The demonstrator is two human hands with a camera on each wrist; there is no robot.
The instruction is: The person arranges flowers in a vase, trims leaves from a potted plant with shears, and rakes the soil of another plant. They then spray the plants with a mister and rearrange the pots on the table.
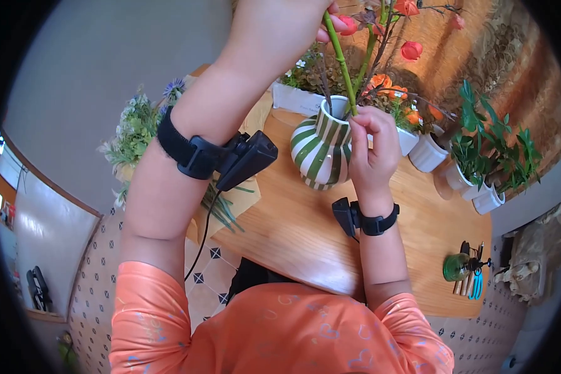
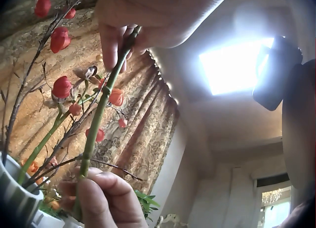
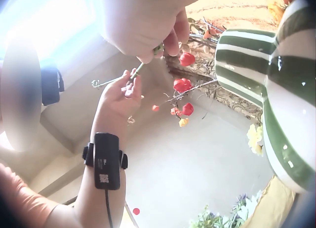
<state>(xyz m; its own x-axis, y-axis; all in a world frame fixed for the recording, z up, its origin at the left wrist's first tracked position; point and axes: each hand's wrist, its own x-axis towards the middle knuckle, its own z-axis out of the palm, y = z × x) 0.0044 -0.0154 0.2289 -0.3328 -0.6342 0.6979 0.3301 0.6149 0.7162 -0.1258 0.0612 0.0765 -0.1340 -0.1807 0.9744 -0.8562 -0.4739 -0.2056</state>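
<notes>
Wooden table point(image 1: 305, 237), patterned curtain behind. Green stem point(image 1: 341, 62) runs near-vertical, tilted left at top, base at mouth of striped vase point(image 1: 321, 149). Left hand point(image 1: 293, 19) pinches stem high; right hand point(image 1: 371, 146) pinches low, nearer vase rim.

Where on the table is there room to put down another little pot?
The bare wood of the table between the striped vase and the near edge is free, rightward to the green jar. It is crowded behind the vase, where white pots line the far edge.
</notes>
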